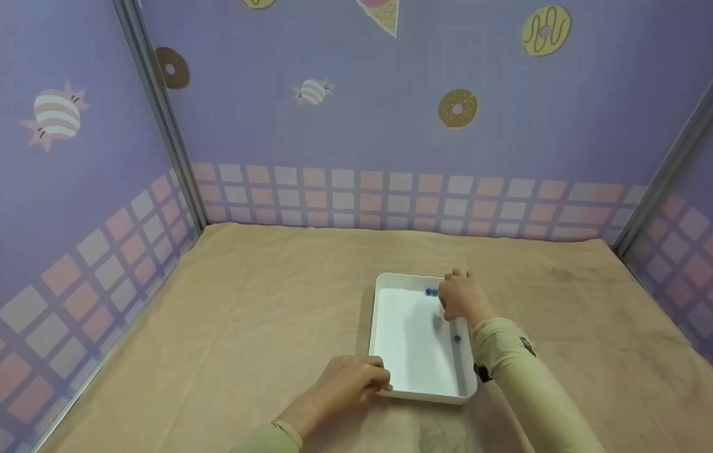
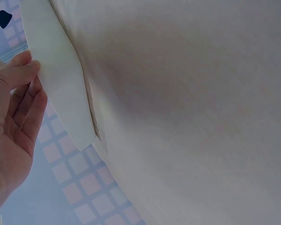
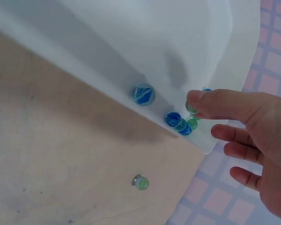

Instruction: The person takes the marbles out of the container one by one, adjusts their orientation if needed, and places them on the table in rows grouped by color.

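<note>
A white rectangular tray (image 1: 416, 343) lies on the cloth. My left hand (image 1: 345, 379) holds its near left corner; in the left wrist view the thumb and fingers pinch the rim of the tray wall (image 2: 61, 70). Over the far right part of the tray is my right hand (image 1: 462, 297), thumb and forefinger pinching a greenish marble (image 3: 191, 108), partly hidden by the thumb. Inside, along the right wall, lie a blue marble (image 3: 144, 94) and a cluster with another blue marble (image 3: 173, 119) and a green marble (image 3: 193, 123). The right hand's other fingers are loosely bent.
Outside the tray, a pale green marble (image 3: 141, 183) sits on the tan cloth (image 1: 268, 302). Patterned purple walls (image 1: 362, 138) enclose the back and both sides, with metal posts (image 1: 164, 113) at the corners. A small black object (image 1: 482, 374) is at the right wrist.
</note>
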The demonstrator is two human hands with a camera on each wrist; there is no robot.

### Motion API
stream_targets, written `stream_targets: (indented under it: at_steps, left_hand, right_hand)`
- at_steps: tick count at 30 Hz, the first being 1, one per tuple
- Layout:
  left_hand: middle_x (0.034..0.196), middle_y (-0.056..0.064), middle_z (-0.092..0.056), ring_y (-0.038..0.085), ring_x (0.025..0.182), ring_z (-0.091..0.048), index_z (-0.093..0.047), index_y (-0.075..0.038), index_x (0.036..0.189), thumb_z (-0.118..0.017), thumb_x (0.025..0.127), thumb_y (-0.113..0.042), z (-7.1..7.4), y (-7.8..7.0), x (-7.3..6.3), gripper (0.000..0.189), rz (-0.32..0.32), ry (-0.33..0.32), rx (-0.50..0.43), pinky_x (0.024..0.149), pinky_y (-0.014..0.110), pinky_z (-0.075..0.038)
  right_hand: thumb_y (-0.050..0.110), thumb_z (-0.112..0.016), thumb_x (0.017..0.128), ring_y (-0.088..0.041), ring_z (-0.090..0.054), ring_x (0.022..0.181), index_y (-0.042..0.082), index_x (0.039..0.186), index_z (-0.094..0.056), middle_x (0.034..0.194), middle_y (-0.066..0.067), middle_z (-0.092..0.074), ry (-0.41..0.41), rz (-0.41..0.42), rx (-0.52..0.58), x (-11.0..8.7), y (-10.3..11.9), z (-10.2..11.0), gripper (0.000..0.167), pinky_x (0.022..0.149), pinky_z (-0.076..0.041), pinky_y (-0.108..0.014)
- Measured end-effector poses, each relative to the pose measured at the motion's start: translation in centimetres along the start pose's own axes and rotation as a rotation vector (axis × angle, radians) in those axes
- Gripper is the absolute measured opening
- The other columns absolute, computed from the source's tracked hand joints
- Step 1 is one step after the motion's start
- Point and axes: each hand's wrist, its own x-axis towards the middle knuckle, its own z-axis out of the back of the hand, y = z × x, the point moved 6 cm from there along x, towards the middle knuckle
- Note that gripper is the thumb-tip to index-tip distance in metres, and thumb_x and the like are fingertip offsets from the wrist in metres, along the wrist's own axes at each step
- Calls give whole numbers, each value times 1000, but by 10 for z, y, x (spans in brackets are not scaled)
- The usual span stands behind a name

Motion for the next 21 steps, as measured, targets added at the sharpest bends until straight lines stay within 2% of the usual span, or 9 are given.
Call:
stream_targets:
  at_steps: [4, 8, 12, 17, 19, 21]
  left_hand:
    - [79, -12, -68, -4, 61, -42, -71, -23, 76, -72, 88, -19, 0, 2, 1, 12, 15, 12, 10, 55, 7, -29]
    - [79, -13, -68, -4, 62, -42, -71, -23, 75, -72, 87, -15, 1, 4, 4, 15, 19, 16, 13, 55, 8, -29]
    - [80, -13, -68, -3, 61, -40, -70, -23, 75, -72, 87, -12, 1, 4, 5, 16, 8, 15, 16, 54, 9, -26]
    - [79, -13, -68, -4, 60, -38, -70, -23, 74, -72, 86, -11, 0, 2, 2, 17, 14, 19, 8, 54, 9, -24]
    - [79, -12, -68, -3, 60, -36, -70, -23, 75, -71, 86, -11, -1, 1, 1, 16, 21, 25, 5, 54, 10, -24]
    - [79, -12, -68, -3, 60, -36, -70, -23, 75, -71, 85, -11, -2, 1, 0, 15, 26, 29, 5, 54, 10, -24]
  right_hand:
    - [24, -85, 72, -29, -51, 94, 16, 65, -70, 92, -6, -65, -27, -3, 125, 0, -3, 7, 18, 97, -43, -58]
    - [25, -84, 75, -32, -53, 100, 17, 68, -71, 97, -7, -68, -60, -12, 265, -2, -11, 15, 17, 100, -40, -64]
    - [26, -83, 78, -30, -55, 103, 17, 76, -74, 98, -6, -69, -76, -19, 361, -5, -19, 17, 13, 97, -43, -59]
    - [20, -83, 79, -30, -59, 98, 13, 81, -76, 94, -8, -70, -172, 24, 497, -9, -23, 18, 10, 99, -44, -54]
    - [17, -82, 78, -32, -60, 98, 11, 81, -77, 93, -9, -70, -219, 41, 555, -12, -24, 17, 9, 105, -41, -56]
    - [17, -82, 79, -34, -60, 99, 10, 82, -77, 94, -10, -69, -257, 44, 604, -15, -24, 15, 10, 103, -42, -57]
